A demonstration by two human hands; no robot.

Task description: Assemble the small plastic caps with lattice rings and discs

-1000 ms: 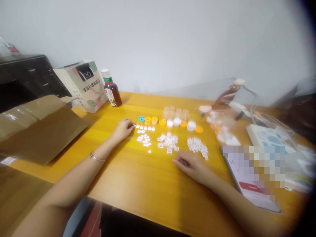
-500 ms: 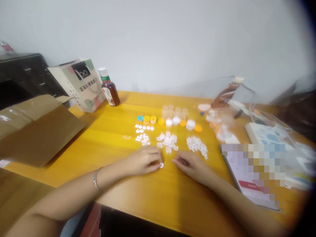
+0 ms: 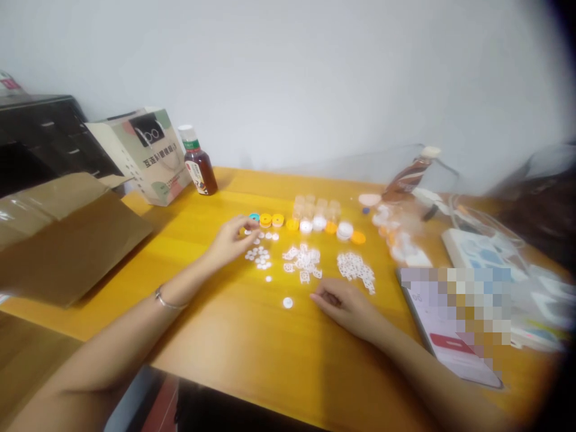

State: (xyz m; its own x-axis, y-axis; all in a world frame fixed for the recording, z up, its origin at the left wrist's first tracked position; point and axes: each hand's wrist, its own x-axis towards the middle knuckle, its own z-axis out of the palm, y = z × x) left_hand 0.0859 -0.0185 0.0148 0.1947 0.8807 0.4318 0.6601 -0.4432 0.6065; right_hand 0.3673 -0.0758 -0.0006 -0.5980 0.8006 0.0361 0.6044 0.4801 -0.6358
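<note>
My left hand (image 3: 231, 241) reaches over the left end of a row of small white discs (image 3: 269, 236), beside a teal round cap (image 3: 254, 217). Its thumb and forefinger are curved, with a narrow gap between them. A white disc (image 3: 287, 303) lies alone on the table, left of my right hand (image 3: 344, 304). That hand rests with fingers curled in and thumb alongside; what is inside them, if anything, is hidden. Nearby lie a cluster of white discs (image 3: 258, 257), a pile of white openwork pieces (image 3: 302, 260) and a second such pile (image 3: 355, 266).
Yellow round caps (image 3: 266, 220), other caps and clear small containers (image 3: 315, 207) line the back. A dark bottle (image 3: 200, 168), paper bag (image 3: 157, 159) and cardboard box (image 3: 76, 240) stand left. At right are a phone (image 3: 450, 360), a tilted bottle (image 3: 408, 174) and cluttered plastic pieces (image 3: 400, 234).
My left hand has left the single white disc and moved up and left to the disc row. The disc stays on the table. My right hand has hardly moved.
</note>
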